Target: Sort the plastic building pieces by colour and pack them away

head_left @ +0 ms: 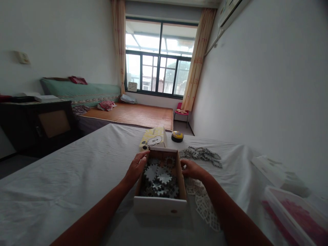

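Observation:
An open cardboard box [160,205] full of grey interlocking jigsaw-like pieces [160,179] sits on the white-sheeted bed in front of me. My left hand [137,166] grips the box's left wall, fingers curled over its rim. My right hand [191,169] holds the right wall the same way. More linked grey pieces [202,154] lie on the sheet beyond my right hand, and white ones [205,206] lie under my right forearm.
A yellow cartoon-printed box [153,137] and a round black-and-yellow tin [177,136] stand behind the cardboard box. A clear plastic tub with pink contents [299,215] and a white tray [279,172] sit at right by the wall. A dark desk [38,123] stands at left.

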The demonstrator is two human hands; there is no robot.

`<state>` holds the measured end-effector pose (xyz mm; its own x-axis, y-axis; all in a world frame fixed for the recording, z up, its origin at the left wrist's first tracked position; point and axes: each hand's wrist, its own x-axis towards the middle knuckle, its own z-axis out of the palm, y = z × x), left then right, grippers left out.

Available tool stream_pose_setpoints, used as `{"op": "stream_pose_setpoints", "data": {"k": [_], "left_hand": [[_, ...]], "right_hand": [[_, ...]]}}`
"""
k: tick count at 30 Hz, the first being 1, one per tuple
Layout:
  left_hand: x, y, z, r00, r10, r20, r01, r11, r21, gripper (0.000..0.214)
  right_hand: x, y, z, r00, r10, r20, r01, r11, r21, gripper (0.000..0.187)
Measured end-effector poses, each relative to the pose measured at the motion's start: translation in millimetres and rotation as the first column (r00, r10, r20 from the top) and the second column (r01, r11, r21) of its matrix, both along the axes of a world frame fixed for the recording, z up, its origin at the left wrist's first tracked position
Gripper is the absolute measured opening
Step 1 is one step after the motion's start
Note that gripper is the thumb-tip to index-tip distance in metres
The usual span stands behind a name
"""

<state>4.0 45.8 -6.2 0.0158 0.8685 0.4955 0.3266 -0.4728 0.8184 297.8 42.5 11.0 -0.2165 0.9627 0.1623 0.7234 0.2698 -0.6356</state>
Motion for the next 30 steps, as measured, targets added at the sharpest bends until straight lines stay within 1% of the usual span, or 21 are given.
{"op": "stream_pose_setpoints", "data": {"k": [3, 4, 6, 8, 9, 10, 12, 13, 14, 15, 16, 18, 19, 20, 21, 22, 24, 26, 28, 30], "left_hand": [[0, 0, -0.2, 1.000, -0.006, -0.007, 0.006, 1.000, 0.002, 0.040], [0, 0, -0.2, 1.000, -0.007, -0.007, 0.007, 1.000, 0.004, 0.040], [0, 0, 0.2, 1.000, -0.007, -0.006, 0.007, 1.000, 0.008, 0.040], [0, 0, 0.9, 1.000, -0.003, -0.004, 0.003, 1.000, 0.007, 0.040], [0, -1, 1.5, 1.000, -0.002, -0.001, 0.002, 1.000, 0.005, 0.040], [0, -2, 2.0, 1.000, -0.002, 0.004, 0.002, 1.000, 0.001, 0.040], [0, -3, 3.0, 1.000, -0.006, 0.017, 0.006, 1.000, -0.014, 0.039], [0, -4, 3.4, 1.000, -0.008, 0.023, 0.008, 1.000, -0.022, 0.039], [0, -4, 3.6, 1.000, -0.010, 0.028, 0.010, 0.999, -0.031, 0.040], [0, -5, 3.6, 0.999, -0.011, 0.030, 0.012, 0.999, -0.037, 0.040], [0, -4, 3.4, 0.999, -0.011, 0.031, 0.012, 0.999, -0.041, 0.040], [0, -3, 2.5, 0.999, -0.011, 0.031, 0.012, 0.999, -0.036, 0.039], [0, -2, 1.8, 0.999, -0.010, 0.031, 0.011, 1.000, -0.029, 0.039], [0, -1, 1.1, 0.999, -0.010, 0.033, 0.011, 1.000, -0.022, 0.040], [0, 0, 0.4, 0.999, -0.008, 0.035, 0.009, 1.000, -0.015, 0.040], [0, 0, -0.3, 0.999, -0.008, 0.038, 0.008, 1.000, -0.012, 0.040], [0, 1, -1.4, 0.999, -0.007, 0.044, 0.007, 1.000, -0.011, 0.040], [0, 1, -2.1, 0.999, -0.014, 0.046, 0.014, 1.000, -0.011, 0.039], [0, 0, -2.3, 0.999, -0.023, 0.048, 0.024, 1.000, -0.007, 0.039], [0, 0, -1.8, 0.998, -0.030, 0.050, 0.031, 1.000, -0.006, 0.039]], "right_hand": [[19, 2, 20.4, 0.994, -0.004, -0.111, -0.004, 0.997, -0.073, 0.017], [25, 2, 29.5, 0.989, -0.031, -0.145, 0.021, 0.997, -0.070, 0.018], [30, -3, 47.8, 0.968, -0.078, -0.240, 0.075, 0.997, -0.020, 0.022], [18, -14, 62.2, 0.920, -0.076, -0.384, 0.096, 0.995, 0.034, 0.027], [7, -22, 67.1, 0.895, -0.049, -0.443, 0.083, 0.995, 0.058, 0.028], [-7, -31, 70.5, 0.885, 0.002, -0.466, 0.042, 0.996, 0.085, 0.029], [-35, -47, 74.1, 0.907, 0.160, -0.389, -0.113, 0.983, 0.142, 0.031], [-45, -52, 75.4, 0.919, 0.236, -0.315, -0.189, 0.967, 0.173, 0.033], [-50, -53, 77.0, 0.927, 0.285, -0.242, -0.239, 0.950, 0.203, 0.035], [-49, -51, 79.1, 0.936, 0.295, -0.192, -0.248, 0.940, 0.234, 0.037], [-41, -45, 81.4, 0.950, 0.262, -0.171, -0.212, 0.941, 0.265, 0.037], [-9, -22, 85.3, 0.982, 0.096, -0.160, -0.043, 0.952, 0.304, 0.037], [12, -6, 85.5, 0.992, -0.010, -0.122, 0.046, 0.953, 0.298, 0.040], [34, 10, 83.9, 0.992, -0.128, -0.020, 0.128, 0.947, 0.294, 0.043], [55, 26, 80.1, 0.962, -0.236, 0.134, 0.195, 0.945, 0.263, 0.049], [74, 40, 74.1, 0.911, -0.279, 0.303, 0.233, 0.956, 0.180, 0.059], [102, 63, 57.0, 0.860, -0.265, 0.436, 0.260, 0.963, 0.072, 0.085], [118, 78, 37.6, 0.854, -0.183, 0.487, 0.224, 0.974, -0.026, 0.102], [128, 88, 20.8, 0.849, -0.084, 0.521, 0.163, 0.981, -0.107, 0.107], [136, 97, 9.4, 0.840, -0.006, 0.542, 0.114, 0.980, -0.166, 0.106]]}}
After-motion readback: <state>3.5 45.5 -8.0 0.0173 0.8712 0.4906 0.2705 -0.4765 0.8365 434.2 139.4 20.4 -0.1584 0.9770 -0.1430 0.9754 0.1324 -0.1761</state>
